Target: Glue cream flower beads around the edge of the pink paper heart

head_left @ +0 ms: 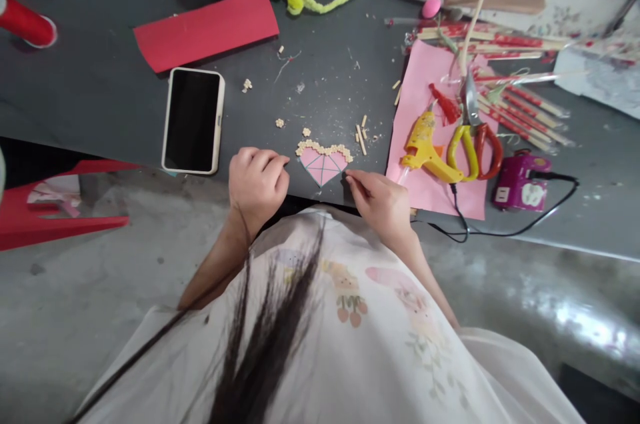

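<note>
A small pink heart cutout [324, 164], edged on top with a row of cream beads, lies at the near edge of the dark table [100, 97]. My left hand [257, 181] rests just left of the heart, fingers curled into a loose fist, fingertips near its left lobe. My right hand [379, 201] sits at the heart's right side, fingers pinched together at its edge; what they pinch is too small to make out. A few short cream sticks [361, 137] and loose beads [279, 123] lie just beyond the heart.
A phone [193, 120] lies left of my hands, a red paper strip [206, 29] behind it. To the right, a pink sheet [430, 184] carries a yellow glue gun [425, 151] and scissors [475, 144]; a purple plug [520, 184] with cord, wrapped sticks [520, 107].
</note>
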A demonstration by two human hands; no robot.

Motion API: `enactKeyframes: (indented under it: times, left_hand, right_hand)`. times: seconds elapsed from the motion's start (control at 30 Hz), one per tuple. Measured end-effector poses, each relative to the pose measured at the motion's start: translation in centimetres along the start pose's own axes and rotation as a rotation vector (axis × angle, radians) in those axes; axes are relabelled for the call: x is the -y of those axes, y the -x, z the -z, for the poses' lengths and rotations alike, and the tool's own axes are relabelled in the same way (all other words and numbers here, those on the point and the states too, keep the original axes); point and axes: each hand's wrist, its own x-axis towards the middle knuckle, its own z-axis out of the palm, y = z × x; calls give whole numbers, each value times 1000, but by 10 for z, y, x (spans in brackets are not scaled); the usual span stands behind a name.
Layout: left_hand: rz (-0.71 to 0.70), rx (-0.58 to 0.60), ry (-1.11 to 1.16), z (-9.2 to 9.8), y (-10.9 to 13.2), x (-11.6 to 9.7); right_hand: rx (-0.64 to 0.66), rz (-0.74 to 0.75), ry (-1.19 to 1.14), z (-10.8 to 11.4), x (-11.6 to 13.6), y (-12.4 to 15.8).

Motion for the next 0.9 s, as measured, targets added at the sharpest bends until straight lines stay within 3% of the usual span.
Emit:
enactKeyframes:
  times: [0.9]
  left_hand:
    - [-48,77,57,-3,-5,-2]
  right_hand:
    - [31,-7,86,-3,7,0]
